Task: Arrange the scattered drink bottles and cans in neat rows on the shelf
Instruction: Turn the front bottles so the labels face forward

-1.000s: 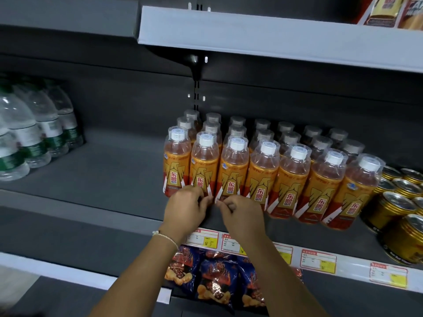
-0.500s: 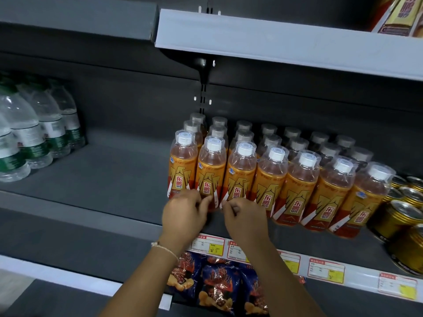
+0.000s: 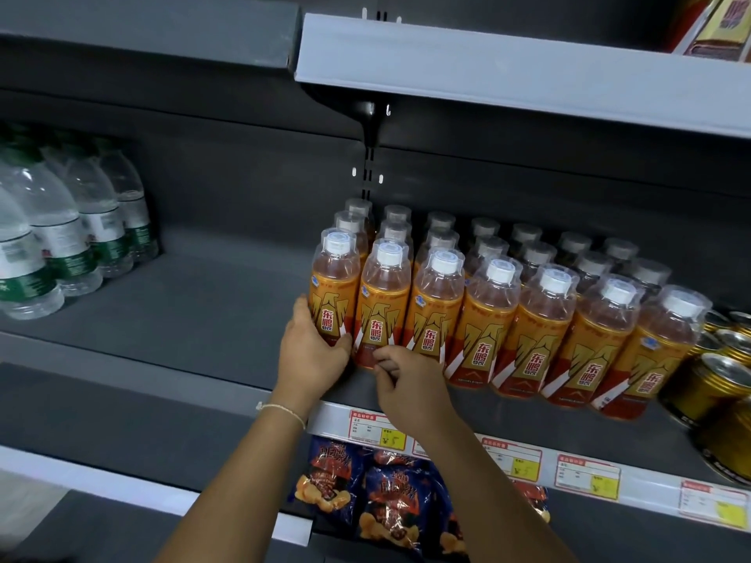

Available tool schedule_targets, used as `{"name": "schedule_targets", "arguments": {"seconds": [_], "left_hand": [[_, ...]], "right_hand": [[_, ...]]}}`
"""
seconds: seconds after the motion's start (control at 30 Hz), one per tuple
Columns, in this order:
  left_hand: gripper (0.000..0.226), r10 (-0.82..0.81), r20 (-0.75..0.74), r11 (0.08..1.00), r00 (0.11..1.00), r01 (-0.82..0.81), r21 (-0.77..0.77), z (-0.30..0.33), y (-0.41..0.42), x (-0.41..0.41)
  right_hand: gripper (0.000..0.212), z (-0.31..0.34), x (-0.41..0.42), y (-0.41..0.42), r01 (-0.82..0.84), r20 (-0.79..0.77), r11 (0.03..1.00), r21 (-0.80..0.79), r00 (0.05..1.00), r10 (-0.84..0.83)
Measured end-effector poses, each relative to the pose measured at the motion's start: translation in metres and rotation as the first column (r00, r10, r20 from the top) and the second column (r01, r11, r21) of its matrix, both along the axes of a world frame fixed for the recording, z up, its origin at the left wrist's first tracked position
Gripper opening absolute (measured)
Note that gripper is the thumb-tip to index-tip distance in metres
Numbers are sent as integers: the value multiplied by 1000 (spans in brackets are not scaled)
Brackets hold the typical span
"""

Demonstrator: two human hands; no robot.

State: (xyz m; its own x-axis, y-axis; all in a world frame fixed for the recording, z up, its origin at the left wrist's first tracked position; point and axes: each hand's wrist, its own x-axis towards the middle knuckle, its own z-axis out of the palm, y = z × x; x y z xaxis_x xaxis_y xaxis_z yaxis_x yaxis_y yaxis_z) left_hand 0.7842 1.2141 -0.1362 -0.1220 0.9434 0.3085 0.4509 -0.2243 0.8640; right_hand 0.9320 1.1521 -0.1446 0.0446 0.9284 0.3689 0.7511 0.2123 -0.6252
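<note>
Orange drink bottles (image 3: 483, 314) with white caps stand in several rows on the dark shelf (image 3: 195, 310). My left hand (image 3: 311, 355) wraps around the base of the leftmost front bottle (image 3: 333, 294). My right hand (image 3: 406, 379) sits just right of it with curled fingers at the foot of the second front bottle (image 3: 380, 306); whether it pinches the bottle is unclear. Gold cans (image 3: 715, 379) stand at the right end of the same shelf.
Clear water bottles (image 3: 61, 229) with green labels fill the shelf's left end, with a wide bare stretch between them and the orange bottles. Price tags (image 3: 378, 430) line the shelf's front rail. Snack bags (image 3: 390, 501) lie on the shelf below. Another shelf (image 3: 508, 71) hangs overhead.
My left hand has slid left and up from the second bottle's foot onto the side of the leftmost front bottle. My right hand stays near the second bottle's base.
</note>
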Motion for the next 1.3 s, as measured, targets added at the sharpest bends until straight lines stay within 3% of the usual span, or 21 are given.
{"name": "schedule_targets", "arguments": {"seconds": [0.1,0.27,0.53,0.73,0.8,0.87,0.93,1.07,1.3], "left_hand": [[56,51,-68,996,996,-46,72,-3,0,2],[54,71,-153,993,986,-55,108,-8,2,0],[51,35,-158,996,987,-22,84,-7,2,-3],[85,31,-152,1000,988,-30,5,-3,-10,-1],[79,180,-169,977,969,-156,149,0,-22,3],[53,261,-161,914,952,-190,358,2,-34,11],[27,138,-165,914,976,-62,401,4,-44,26],[5,-156,-277,920,948,242,309,1,-59,63],[9,-349,-380,829,857,471,300,1,-71,119]], "right_hand": [[21,0,-2,1,14,-1,1000,-12,1000,-14],[16,2,-3,3,45,-2,999,-6,999,-45],[15,3,-4,3,54,-12,998,-30,998,-55],[23,3,-5,-1,32,-27,997,-68,999,-34],[29,3,-1,-7,26,-52,998,-61,998,-30],[29,4,6,-14,49,-76,998,-43,996,-52],[24,6,17,-21,89,-77,996,-23,993,-90],[18,9,47,-35,185,-68,983,-23,980,-186],[9,17,111,-67,338,14,939,69,941,-339]]}}
